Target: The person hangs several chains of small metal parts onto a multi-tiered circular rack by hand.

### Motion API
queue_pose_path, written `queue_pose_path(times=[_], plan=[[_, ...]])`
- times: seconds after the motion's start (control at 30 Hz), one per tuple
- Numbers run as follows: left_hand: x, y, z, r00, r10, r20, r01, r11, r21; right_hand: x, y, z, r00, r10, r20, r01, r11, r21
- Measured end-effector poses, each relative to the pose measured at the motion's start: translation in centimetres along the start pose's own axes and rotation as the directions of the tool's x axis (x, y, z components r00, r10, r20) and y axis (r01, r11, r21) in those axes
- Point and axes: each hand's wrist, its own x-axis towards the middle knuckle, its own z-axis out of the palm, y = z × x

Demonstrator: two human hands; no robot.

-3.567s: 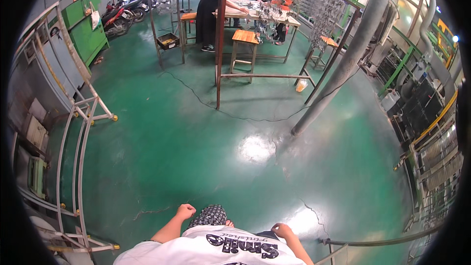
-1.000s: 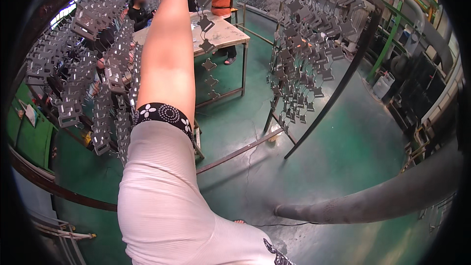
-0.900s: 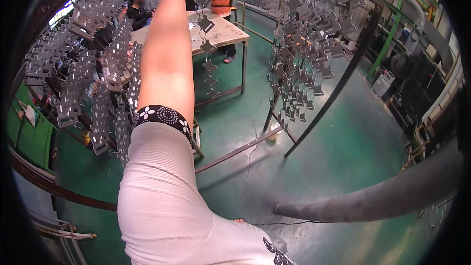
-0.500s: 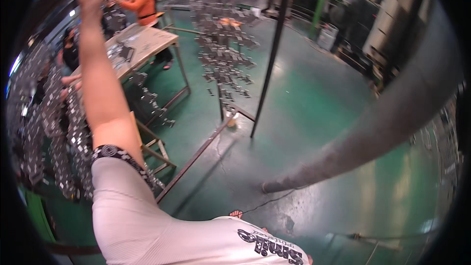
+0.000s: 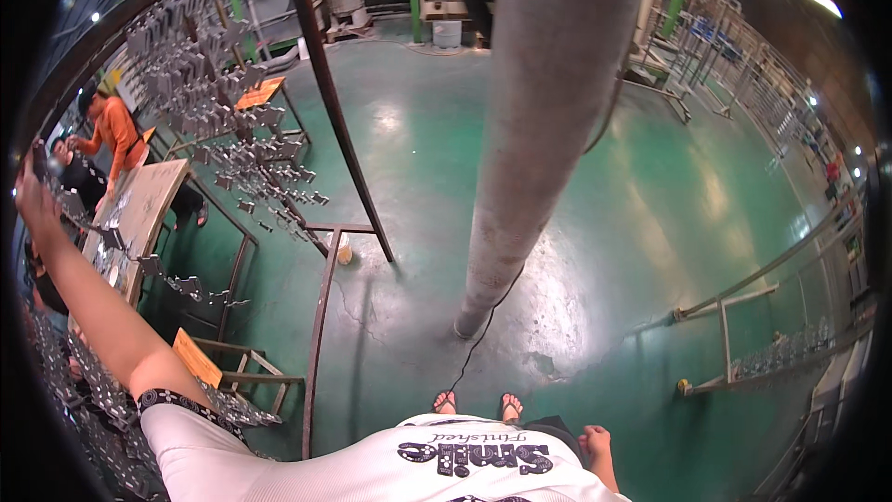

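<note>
Head view: left hand [image 5: 35, 197] raised high at far left edge, fingers closed around a small dark metal part [image 5: 39, 160] that sticks out just above the fist. The part sits among the hanging metal pieces [image 5: 232, 121] strung on the rack [image 5: 321, 84]. Worktable [image 5: 139, 214] lies below and right of that hand; a person in orange [image 5: 113, 135] stands at its far end. Right hand [image 5: 595, 444] hangs low beside the hip, well right of the rack, fingers loosely curled, holding nothing. Grey pillar [image 5: 539, 130] rises from the green floor [image 5: 595, 223], right of the rack.
</note>
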Motion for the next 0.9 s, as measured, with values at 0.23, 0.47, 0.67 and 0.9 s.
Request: queue_pose_path(times=[0.23,0.47,0.67,0.9], plan=[[-5.2,3.0,3.0,0.994,-0.037,0.102,0.049,0.991,-0.121,-0.8,1.7,-0.1,1.0,0.024,-0.001,-0.024,0.998,0.06],[-13.4,8.9,7.3,0.981,-0.091,0.171,0.14,0.944,-0.298,0.3,3.9,-2.3,0.999,0.028,-0.026,-0.026,0.998,0.053],[-22.0,14.6,11.8,0.958,0.014,0.287,0.124,0.881,-0.456,2.8,4.5,-4.3,0.998,0.041,0.04,-0.044,0.996,0.075],[-34.5,23.5,20.2,0.898,0.05,0.437,0.265,0.731,-0.628,6.4,-2.9,-12.3,0.841,-0.521,0.142,0.453,0.824,0.34]])
